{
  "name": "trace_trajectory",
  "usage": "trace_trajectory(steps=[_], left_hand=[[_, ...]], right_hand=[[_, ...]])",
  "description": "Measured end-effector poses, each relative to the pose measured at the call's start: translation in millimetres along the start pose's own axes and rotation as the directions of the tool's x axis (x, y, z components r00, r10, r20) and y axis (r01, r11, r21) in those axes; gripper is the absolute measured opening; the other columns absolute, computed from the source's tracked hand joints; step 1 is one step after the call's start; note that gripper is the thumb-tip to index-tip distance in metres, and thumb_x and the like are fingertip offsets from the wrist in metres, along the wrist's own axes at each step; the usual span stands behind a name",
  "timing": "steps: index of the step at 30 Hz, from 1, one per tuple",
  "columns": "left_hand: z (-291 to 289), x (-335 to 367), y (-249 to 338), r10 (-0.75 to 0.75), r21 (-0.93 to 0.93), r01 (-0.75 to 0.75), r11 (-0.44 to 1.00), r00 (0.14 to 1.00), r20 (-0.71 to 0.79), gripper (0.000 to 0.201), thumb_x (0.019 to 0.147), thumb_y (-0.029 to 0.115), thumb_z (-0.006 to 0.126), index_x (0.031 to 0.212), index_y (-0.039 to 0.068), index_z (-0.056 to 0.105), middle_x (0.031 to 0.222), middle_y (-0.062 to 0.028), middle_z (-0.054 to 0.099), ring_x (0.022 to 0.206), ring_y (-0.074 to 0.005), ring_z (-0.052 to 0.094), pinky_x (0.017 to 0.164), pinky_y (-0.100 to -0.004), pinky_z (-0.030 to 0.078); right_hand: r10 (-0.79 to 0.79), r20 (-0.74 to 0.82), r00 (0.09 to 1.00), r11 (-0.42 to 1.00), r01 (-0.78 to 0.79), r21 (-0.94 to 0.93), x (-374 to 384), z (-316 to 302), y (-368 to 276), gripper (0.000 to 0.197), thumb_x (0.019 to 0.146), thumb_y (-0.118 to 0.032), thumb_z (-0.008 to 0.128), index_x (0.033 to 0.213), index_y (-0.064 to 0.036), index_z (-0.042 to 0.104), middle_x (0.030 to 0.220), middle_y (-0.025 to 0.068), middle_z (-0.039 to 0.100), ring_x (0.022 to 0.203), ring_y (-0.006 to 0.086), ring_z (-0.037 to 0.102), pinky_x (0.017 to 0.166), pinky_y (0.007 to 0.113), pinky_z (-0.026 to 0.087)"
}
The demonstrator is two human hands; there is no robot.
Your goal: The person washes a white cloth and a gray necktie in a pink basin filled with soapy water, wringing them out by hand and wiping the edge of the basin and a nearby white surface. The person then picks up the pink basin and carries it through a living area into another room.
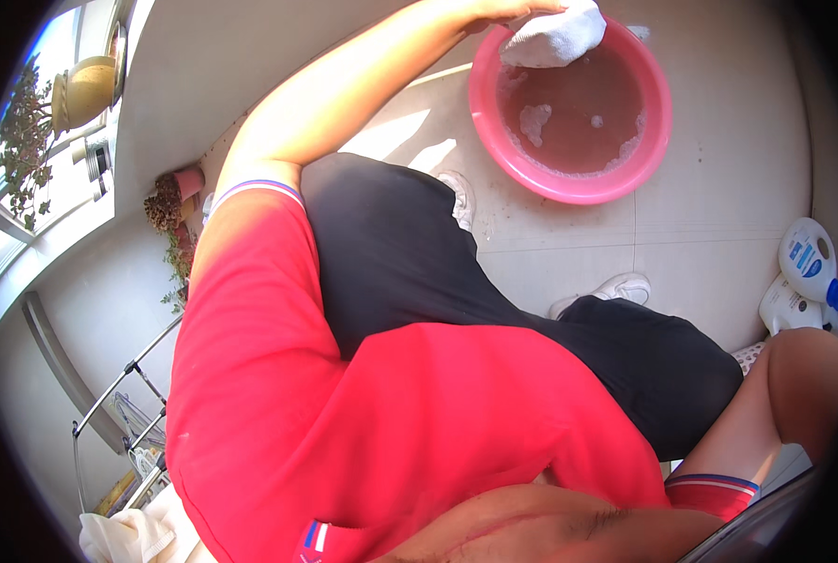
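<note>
At the top edge of the head view, my left hand (518,7) is closed on a white ribbed knit piece that looks like a sock (555,39). The sock hangs over the far-left rim of a round pink basin (491,141). Brownish water (578,103) with patches of foam fills part of the basin, which stands on the floor in front of my feet. The picture's edge cuts off part of my left hand. My right arm bends out toward the lower right, and its hand is outside the picture.
White plastic bottles (807,258), one with a blue cap, stand at the right by the wall. On the left are potted plants (83,92) along the window and a metal drying rack (109,399). Pale tiled floor (700,253) surrounds the basin and my white shoes (621,288).
</note>
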State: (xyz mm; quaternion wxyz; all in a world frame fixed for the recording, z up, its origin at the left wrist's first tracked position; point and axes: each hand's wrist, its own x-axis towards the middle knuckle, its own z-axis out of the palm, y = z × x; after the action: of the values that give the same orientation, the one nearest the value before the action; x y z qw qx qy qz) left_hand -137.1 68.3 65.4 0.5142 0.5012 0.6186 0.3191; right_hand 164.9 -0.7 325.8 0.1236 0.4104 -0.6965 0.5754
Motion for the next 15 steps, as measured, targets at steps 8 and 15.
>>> trace_trajectory(steps=[8,15], left_hand=[[-8,-4,20,-0.089,-0.09,0.093,0.992,0.995,0.042,0.025,0.086,0.029,0.07,0.088,0.004,0.071,0.075,-0.0016,0.063,0.064,-0.0084,0.053,0.054,-0.0245,0.042],[-16,-13,23,-0.151,-0.07,0.152,0.986,0.988,0.016,0.023,0.086,0.028,0.069,0.088,0.005,0.07,0.073,-0.0015,0.062,0.061,-0.0097,0.052,0.052,-0.0244,0.04]], right_hand=[[-0.017,-0.005,1.0,0.998,0.017,0.064,11,6,-8,0.077,0.084,-0.054,0.059,0.139,-0.003,0.041,0.13,0.0173,0.051,0.109,0.0296,0.057,0.092,0.036,0.047],[0.454,-0.197,0.869,0.87,-0.48,-0.113,-60,-34,71,0.081,0.083,-0.057,0.059,0.14,-0.0034,0.04,0.132,0.0173,0.05,0.111,0.0302,0.057,0.094,0.037,0.046]])
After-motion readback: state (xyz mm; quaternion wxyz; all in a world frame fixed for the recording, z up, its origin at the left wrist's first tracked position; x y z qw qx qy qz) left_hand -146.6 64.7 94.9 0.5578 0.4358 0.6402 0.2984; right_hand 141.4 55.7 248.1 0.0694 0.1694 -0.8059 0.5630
